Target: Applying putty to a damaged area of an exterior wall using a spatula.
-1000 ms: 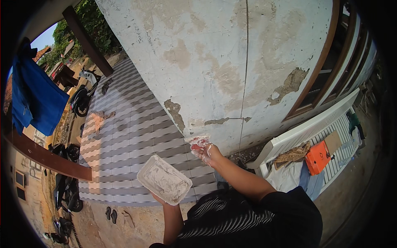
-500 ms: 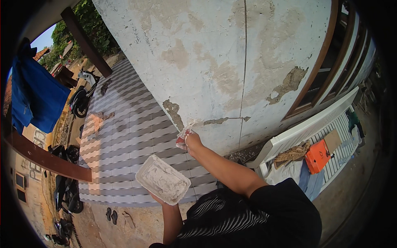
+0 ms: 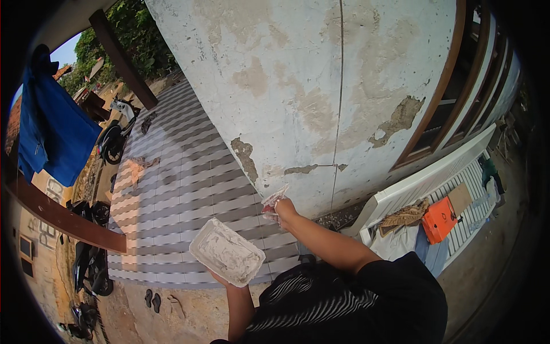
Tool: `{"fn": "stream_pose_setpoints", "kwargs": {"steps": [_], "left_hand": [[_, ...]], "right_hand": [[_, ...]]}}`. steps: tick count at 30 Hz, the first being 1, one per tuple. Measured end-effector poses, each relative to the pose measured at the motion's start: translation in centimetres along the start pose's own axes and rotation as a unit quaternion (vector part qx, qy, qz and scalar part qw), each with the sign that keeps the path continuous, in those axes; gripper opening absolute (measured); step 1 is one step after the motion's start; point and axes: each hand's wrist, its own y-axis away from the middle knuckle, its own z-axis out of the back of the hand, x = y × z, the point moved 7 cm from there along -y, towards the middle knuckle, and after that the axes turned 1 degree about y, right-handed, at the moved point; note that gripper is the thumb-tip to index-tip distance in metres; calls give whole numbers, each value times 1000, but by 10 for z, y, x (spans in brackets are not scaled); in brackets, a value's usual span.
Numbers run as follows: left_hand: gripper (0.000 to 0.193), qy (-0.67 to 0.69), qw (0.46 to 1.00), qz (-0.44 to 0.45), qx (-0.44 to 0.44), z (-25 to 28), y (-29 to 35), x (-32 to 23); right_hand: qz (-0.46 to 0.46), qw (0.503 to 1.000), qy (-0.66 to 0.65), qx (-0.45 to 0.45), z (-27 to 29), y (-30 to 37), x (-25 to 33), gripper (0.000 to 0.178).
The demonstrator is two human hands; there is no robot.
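My left hand (image 3: 221, 279) grips the lower edge of a white rectangular plastic tub (image 3: 196, 245) from below. Pale putty (image 3: 229, 252) is smeared over the tub's inside. My right hand (image 3: 283, 211) is closed around a putty knife (image 3: 277, 196) with a reddish handle, its blade whitened with putty. The knife is close to the lower corner of a worn white wall (image 3: 298, 57); whether the blade touches it I cannot tell. Patches of bare render (image 3: 244, 159) show where paint has flaked off near that corner.
A white slatted panel (image 3: 424, 172) on the right bears an orange box (image 3: 440, 219) and cloths. Striped floor tiles (image 3: 172, 200) stretch leftward under a blue garment (image 3: 57, 123) and a brown post (image 3: 123, 60). Motorbikes (image 3: 114, 137) and sandals (image 3: 152, 300) lie beyond.
My right hand with the putty knife has moved down and to the right, away from the wall's flaked corner. The tub in my left hand has hardly moved.
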Motion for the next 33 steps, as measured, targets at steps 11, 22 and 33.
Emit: {"fn": "stream_pose_setpoints", "kwargs": {"steps": [11,22,33], "left_hand": [[60,20,1000,-7,-10,-13,4,-12],[60,-6,1000,-11,-27,11,4,-3],[60,17,1000,-8,-12,6,-8,1]], "right_hand": [[35,972,-234,-1,-20,-8,96,25],[50,980,-191,36,24,42,84,28],[42,967,-252,1,21,-20,83,28]]}}
